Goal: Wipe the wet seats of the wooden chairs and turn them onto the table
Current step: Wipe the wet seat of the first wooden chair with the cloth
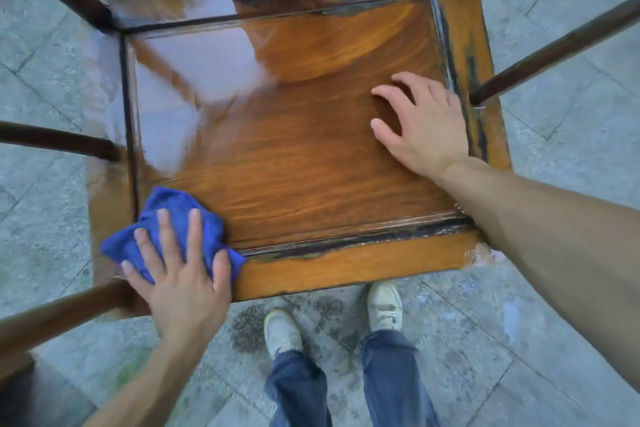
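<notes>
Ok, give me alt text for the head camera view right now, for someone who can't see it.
Seen from above, the left hand presses a blue cloth onto the near left corner of a wooden chair seat, while the right hand rests flat near its right edge. The seat's far left part shines wet. The person stands on grey paving.

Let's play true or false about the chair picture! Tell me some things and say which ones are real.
1. The left hand presses a blue cloth on the seat's near left corner. True.
2. The right hand holds a sponge. False: it is empty, spread flat on the wooden seat.
3. The far left part of the seat looks shiny and wet. True.
4. The person is barefoot. False: pale shoes show below the seat.
5. The cloth is red. False: it is blue.
</notes>
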{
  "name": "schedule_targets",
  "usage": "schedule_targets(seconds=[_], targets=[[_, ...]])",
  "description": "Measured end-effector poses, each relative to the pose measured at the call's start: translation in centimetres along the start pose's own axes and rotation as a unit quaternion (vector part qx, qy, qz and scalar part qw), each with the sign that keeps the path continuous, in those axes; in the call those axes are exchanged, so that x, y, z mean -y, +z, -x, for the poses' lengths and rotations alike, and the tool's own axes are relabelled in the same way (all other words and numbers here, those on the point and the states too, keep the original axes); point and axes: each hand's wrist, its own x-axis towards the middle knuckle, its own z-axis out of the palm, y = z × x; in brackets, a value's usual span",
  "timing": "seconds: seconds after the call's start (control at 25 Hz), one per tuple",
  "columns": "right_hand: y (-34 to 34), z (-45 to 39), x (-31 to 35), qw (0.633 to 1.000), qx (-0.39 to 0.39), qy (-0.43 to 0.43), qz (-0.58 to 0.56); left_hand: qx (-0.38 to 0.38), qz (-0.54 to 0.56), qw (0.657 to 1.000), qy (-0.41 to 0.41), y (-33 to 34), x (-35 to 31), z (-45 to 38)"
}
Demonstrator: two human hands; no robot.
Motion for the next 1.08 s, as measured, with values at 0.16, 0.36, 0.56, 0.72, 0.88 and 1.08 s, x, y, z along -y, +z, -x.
schedule_targets(seconds=[0.16,0.36,0.56,0.72,0.88,1.08], targets=[[-2.3,-2.5,-0.6,0.998,0.065,-0.003,0.013,0.005,-0.019,0.945,0.326,1.4,-11.1,4.9],[-3.8,-5.8,-0.9,0.980,0.194,-0.033,-0.004,0.001,0.020,0.848,0.530,3.1,-26.9,2.1],[-3.5,-5.4,-0.7,0.970,0.242,-0.007,-0.023,0.000,0.015,0.831,0.556,3.2,-26.6,2.1],[-1.2,-3.7,-0.2,0.987,0.150,0.015,-0.046,-0.014,-0.041,0.834,0.550,1.9,-14.1,0.3],[1.6,-2.1,0.6,0.998,0.059,0.016,0.012,0.011,-0.060,0.968,0.241,-1.3,-5.5,-5.7],[2.5,-2.0,0.6,0.999,-0.021,0.020,-0.017,-0.041,0.018,0.985,0.164,-2.8,-17.6,-19.1]])
